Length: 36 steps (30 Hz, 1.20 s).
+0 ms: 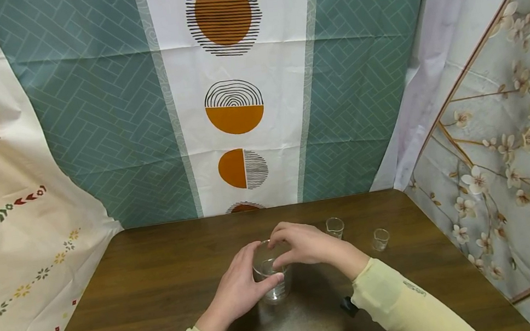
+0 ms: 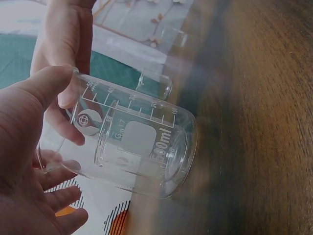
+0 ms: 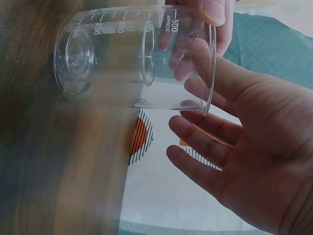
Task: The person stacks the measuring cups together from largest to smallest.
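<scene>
A large clear glass beaker, printed 500 ml, stands upright on the table. Inside it sits a smaller glass beaker, low down near the base. My left hand grips the large beaker near its rim, thumb on the near side and fingers on the other. Over the mouth is my right hand, its fingers loosely bent and spread. In the right wrist view, the right thumb and some fingertips are at the rim, apart from the inner beaker. Whether the right hand touches the rim, I cannot tell.
Two small glass beakers stand to the right: one behind the right wrist, the other farther right. The brown wooden table ends at a patterned curtain at the back, with cloths hanging at both sides.
</scene>
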Motion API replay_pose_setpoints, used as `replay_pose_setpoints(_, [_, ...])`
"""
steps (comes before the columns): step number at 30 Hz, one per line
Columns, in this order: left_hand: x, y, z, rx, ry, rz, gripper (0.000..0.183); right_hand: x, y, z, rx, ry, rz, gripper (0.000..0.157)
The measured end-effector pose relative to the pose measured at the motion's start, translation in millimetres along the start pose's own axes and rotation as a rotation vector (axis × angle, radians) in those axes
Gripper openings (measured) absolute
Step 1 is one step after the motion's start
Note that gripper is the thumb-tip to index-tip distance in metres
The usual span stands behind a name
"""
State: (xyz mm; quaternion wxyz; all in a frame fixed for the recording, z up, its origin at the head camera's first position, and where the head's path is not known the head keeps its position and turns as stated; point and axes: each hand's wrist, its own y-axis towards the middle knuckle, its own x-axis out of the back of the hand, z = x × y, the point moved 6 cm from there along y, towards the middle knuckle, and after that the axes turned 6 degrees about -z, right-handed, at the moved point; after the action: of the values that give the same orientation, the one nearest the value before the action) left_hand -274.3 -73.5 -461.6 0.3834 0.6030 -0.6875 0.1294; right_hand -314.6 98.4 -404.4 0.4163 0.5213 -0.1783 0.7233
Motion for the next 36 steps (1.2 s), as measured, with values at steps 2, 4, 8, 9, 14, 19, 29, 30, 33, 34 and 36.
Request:
replay_pose_setpoints(2, [-0.4, -0.2, 0.4, -0.002, 0.001, 0.0, 0.097, 1.0, -1.4, 0.1, 0.0, 0.001, -0.012, 0.039])
replay_pose_setpoints(4, [-0.8, -0.4, 0.7, -0.006, 0.0, -0.002, 0.096, 2.1, -2.9, -0.3, 0.004, 0.007, -0.024, 0.039])
replay_pose_setpoints(8, [-1.3, -0.5, 1.0, -0.009, -0.003, -0.006, 0.096, 3.9, -5.3, -1.8, 0.012, 0.016, -0.051, 0.04])
replay_pose_setpoints(9, [-1.3, -0.6, 1.0, -0.009, -0.003, -0.006, 0.097, 4.3, -5.8, -2.1, 0.013, 0.019, -0.057, 0.04])
replay_pose_setpoints(14, [-1.2, -1.0, 0.6, -0.005, 0.0, -0.002, 0.097, 5.6, -8.8, -4.2, 0.016, 0.033, -0.078, 0.039])
replay_pose_setpoints(19, [-0.9, -0.8, 0.6, -0.004, 0.003, -0.004, 0.097, 7.5, -12.0, -5.9, 0.006, 0.049, -0.089, 0.041])
replay_pose_setpoints(29, [-0.2, -1.0, 0.0, -0.02, 0.0, -0.016, 0.096, 10.3, -17.6, -9.2, -0.015, 0.062, -0.119, 0.041])
replay_pose_setpoints(30, [0.1, -0.9, -0.3, -0.024, -0.001, -0.02, 0.095, 10.9, -18.1, -9.7, -0.013, 0.061, -0.125, 0.041])
replay_pose_setpoints(33, [0.6, -0.4, -1.2, -0.036, -0.001, -0.03, 0.093, 13.3, -19.9, -11.1, -0.008, 0.052, -0.14, 0.042])
replay_pose_setpoints(34, [0.7, -0.1, -1.4, -0.038, -0.001, -0.031, 0.092, 14.2, -20.6, -12.0, -0.01, 0.046, -0.144, 0.042])
replay_pose_setpoints(36, [0.9, 0.8, -1.4, -0.041, 0.003, -0.034, 0.092, 16.5, -21.9, -13.0, -0.022, 0.041, -0.15, 0.045])
